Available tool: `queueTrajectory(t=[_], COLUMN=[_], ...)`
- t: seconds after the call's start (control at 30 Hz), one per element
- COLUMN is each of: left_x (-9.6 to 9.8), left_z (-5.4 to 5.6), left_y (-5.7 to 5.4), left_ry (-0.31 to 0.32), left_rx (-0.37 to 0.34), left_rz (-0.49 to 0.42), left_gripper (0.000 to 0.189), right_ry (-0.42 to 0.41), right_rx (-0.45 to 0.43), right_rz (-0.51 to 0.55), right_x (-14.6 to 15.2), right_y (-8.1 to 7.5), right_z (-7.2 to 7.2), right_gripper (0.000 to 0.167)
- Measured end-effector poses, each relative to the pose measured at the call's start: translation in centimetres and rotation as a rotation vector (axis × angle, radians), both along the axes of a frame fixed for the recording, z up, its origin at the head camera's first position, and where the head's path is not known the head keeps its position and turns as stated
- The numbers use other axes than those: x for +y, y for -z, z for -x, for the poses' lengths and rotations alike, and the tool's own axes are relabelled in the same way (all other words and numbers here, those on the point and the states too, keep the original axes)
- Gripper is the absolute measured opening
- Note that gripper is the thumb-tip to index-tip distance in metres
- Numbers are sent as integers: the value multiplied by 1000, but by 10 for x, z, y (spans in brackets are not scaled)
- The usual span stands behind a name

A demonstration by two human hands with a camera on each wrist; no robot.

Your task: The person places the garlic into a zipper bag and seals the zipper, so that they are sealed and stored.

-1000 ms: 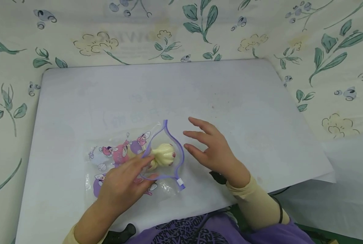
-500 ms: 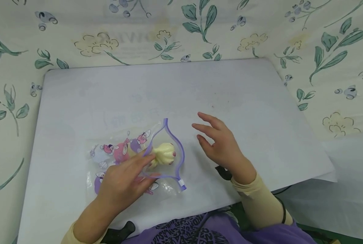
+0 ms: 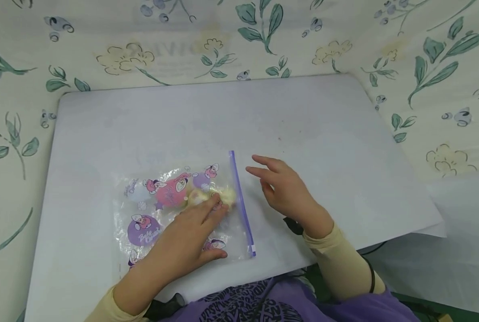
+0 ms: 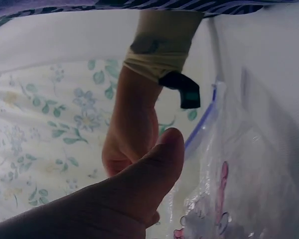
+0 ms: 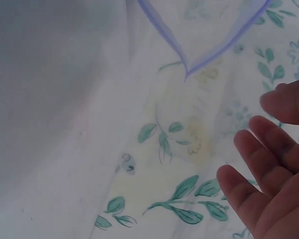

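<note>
A clear zip bag (image 3: 142, 230) printed with pink and purple cartoon figures lies on the white table. Its purple zip strip (image 3: 241, 201) runs down the right side, with a white slider (image 3: 251, 248) at the near end. Inside, partly covered, is a pale yellow lobed thing (image 3: 229, 196); its kind is unclear through the plastic. My left hand (image 3: 183, 237) rests on the bag, extended fingertips over that thing. Right of the strip, my right hand (image 3: 285, 190) hovers with loosely bent fingers, holding nothing. In the right wrist view the purple strip (image 5: 187, 67) forms a V.
The white table (image 3: 175, 120) meets a leaf-and-flower patterned cloth (image 3: 126, 58) at the back and sides. The person's purple garment (image 3: 239, 304) is at the near edge. Black bands or straps (image 3: 293, 226) sit by both wrists.
The bag's mouth, spread wide before, now lies nearly straight in the head view, and its film covers the yellow thing. My left hand has moved right. My right hand moved away, then slightly back.
</note>
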State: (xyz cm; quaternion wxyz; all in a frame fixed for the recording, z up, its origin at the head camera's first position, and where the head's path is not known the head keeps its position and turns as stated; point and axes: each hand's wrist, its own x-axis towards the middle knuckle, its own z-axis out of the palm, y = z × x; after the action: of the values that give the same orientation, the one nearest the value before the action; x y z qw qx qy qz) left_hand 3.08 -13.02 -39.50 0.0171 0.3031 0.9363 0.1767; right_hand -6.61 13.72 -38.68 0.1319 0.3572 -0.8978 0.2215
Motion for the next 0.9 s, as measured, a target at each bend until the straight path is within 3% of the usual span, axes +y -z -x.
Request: queueTrajectory(t=[0.13, 0.27, 0.37, 0.43, 0.5, 0.6, 0.73, 0.8, 0.9], left_x=[-4, -17, -32, -42, -49, -48, -18, -2, 9], left_z=[-4, -4, 1, 4, 3, -4, -24, -32, -37], left_y=[9, 21, 29, 33, 33, 29, 26, 30, 39], left_ry=[65, 139, 189, 208, 195, 126, 61, 43, -16], left_rx=[12, 19, 52, 98, 167, 308, 472, 472, 350], left_rz=[67, 115, 77, 33, -12, -116, -292, -296, -150], left_gripper=[87, 62, 48, 38, 30, 20, 22, 30, 54], right_ry=[8, 9, 5, 7, 7, 2, -22, -26, -24], right_rx=[-1, -108, -179, -167, -110, 19, 65, 8, -104], right_rz=[-249, -501, -597, -621, -615, -613, -619, -639, -671], right_x=[-4, -15, -24, -29, -34, -40, -48, -50, -48], right_y=[5, 10, 15, 19, 23, 29, 30, 29, 27], right_z=[7, 13, 15, 15, 16, 22, 39, 47, 56], right_gripper=[58, 76, 77, 72, 65, 55, 49, 47, 43])
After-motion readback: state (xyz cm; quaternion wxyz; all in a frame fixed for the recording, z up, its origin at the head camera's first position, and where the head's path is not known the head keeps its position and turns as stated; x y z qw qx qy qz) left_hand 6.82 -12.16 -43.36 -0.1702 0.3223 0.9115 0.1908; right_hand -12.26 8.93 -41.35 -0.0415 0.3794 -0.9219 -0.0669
